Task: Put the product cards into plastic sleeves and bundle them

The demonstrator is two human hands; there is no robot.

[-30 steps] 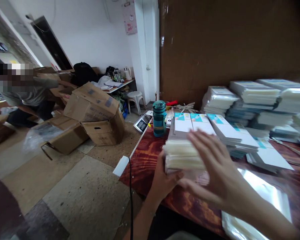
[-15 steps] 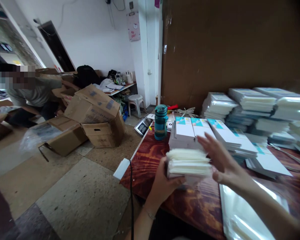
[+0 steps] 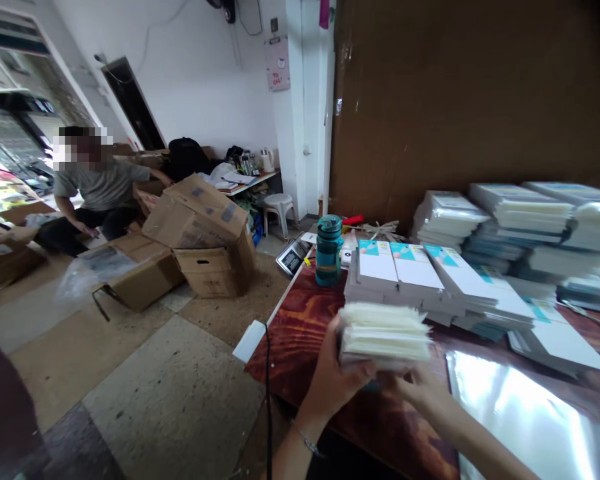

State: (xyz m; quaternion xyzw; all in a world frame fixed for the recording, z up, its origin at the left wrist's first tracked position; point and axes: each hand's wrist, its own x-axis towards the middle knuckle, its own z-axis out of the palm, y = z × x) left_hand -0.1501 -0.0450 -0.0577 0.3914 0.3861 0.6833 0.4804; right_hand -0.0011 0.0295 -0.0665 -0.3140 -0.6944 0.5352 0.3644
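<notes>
The left grip (image 3: pixel 339 375) is closed on the left side of a pale stack (image 3: pixel 384 333) over the wooden surface (image 3: pixel 295 320); the right grip (image 3: pixel 409 385) is at its lower right edge, open or closed I cannot tell. Beyond are teal-and-white cards (image 3: pixel 377 268), print too small to read, and a teal bottle (image 3: pixel 329 257). On the wall (image 3: pixel 205 73), a pink sheet (image 3: pixel 279 65) bears red writing, not clearly legible

Bounded at eleven o'clock by a white wall (image 3: pixel 215 87), broken at ten by a dark doorway (image 3: pixel 134 108). Lit toward nine through a bright opening (image 3: pixel 17 130). Floored toward seven with speckled tiles (image 3: pixel 195 423). Closed at two by a brown panel (image 3: pixel 470 87). Furnished near six with a wood-grained table (image 3: pixel 295 327).
</notes>
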